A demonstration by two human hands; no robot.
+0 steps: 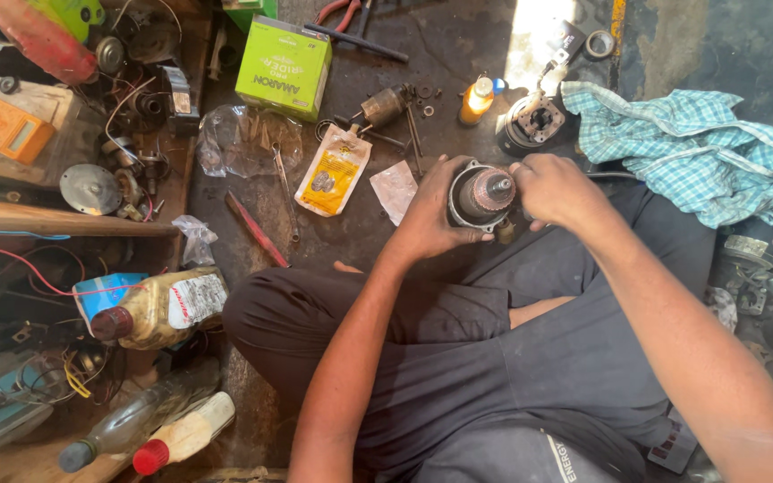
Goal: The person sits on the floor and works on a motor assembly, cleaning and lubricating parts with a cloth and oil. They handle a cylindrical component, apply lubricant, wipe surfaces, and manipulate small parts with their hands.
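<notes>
An orange multimeter point(2, 125) sat far left, a green box point(284, 65) farther along. The left hand point(427, 219) gripped the starter motor housing point(480, 195) above the lap; the right hand point(556, 190) clasped its other side.

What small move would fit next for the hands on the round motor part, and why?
Probably a slight turn or push of the copper-coloured rotor deeper into the round grey metal housing. The left hand cups the housing from the side, the right hand closes on its far side, and the rotor's end protrudes from the opening.
</notes>
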